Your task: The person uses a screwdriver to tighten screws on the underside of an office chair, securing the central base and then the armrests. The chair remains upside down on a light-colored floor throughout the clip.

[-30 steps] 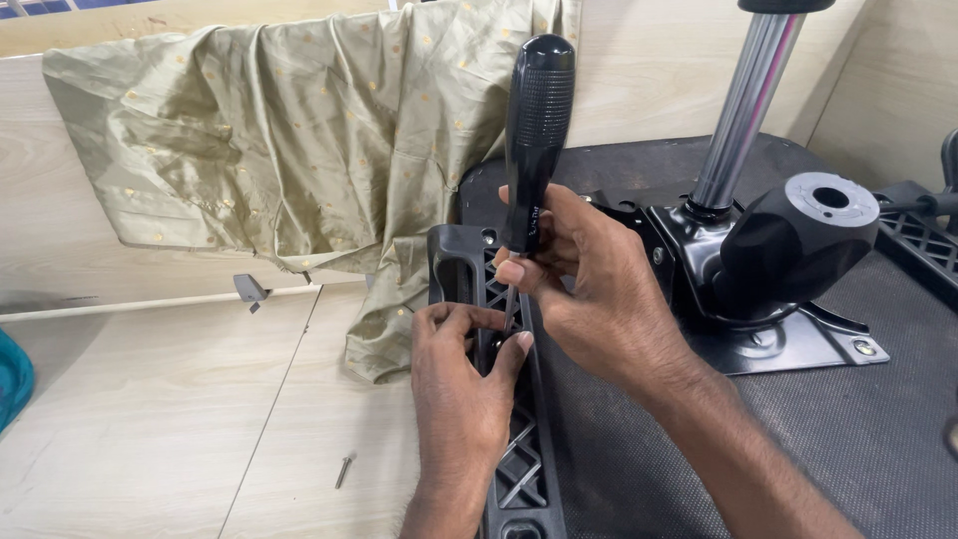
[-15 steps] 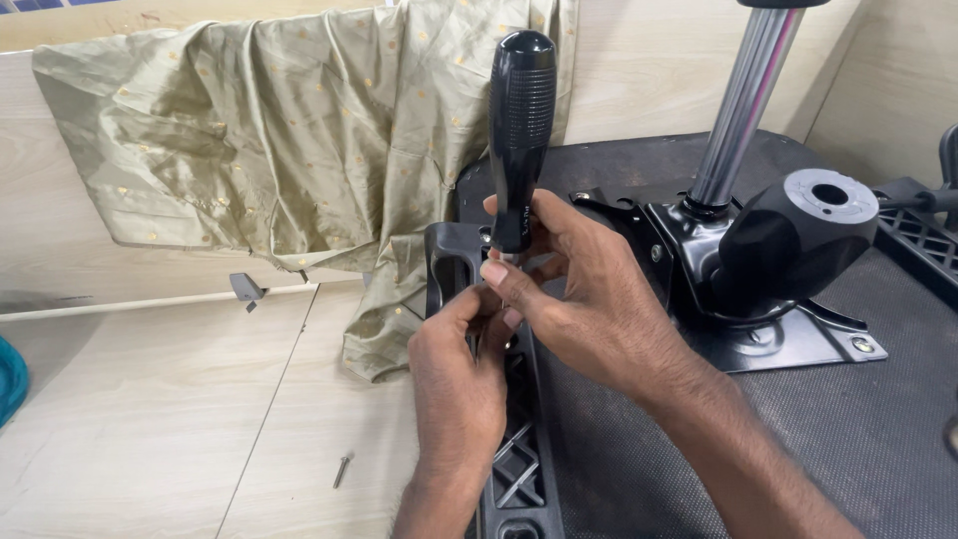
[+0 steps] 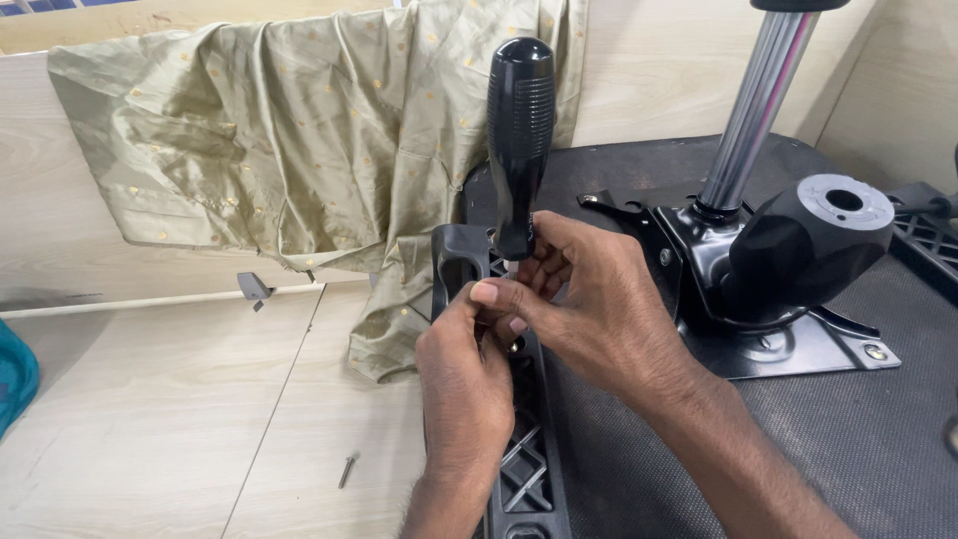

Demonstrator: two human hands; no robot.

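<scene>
Screwdriver (image 3: 519,140): black ribbed handle, upright, rising above the gripping fingers, shaft hidden within them. Armrest frame (image 3: 524,469): black plastic, lattice-ribbed, lying flat beneath the grip, extending toward the viewer.

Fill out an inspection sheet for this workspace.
Surface: pale wooden floor; black mesh chair seat lying on it.
Job's things: black-handled screwdriver held upright over the black plastic armrest bracket.
Clutter: loose screw; olive cloth draped on the wall.
Grippers: left hand pinches at the tool tip; right hand grips the lower handle.
Cables: nothing seen.
Surroundings: chair mechanism plate with chrome gas cylinder; teal object at the left edge.
</scene>
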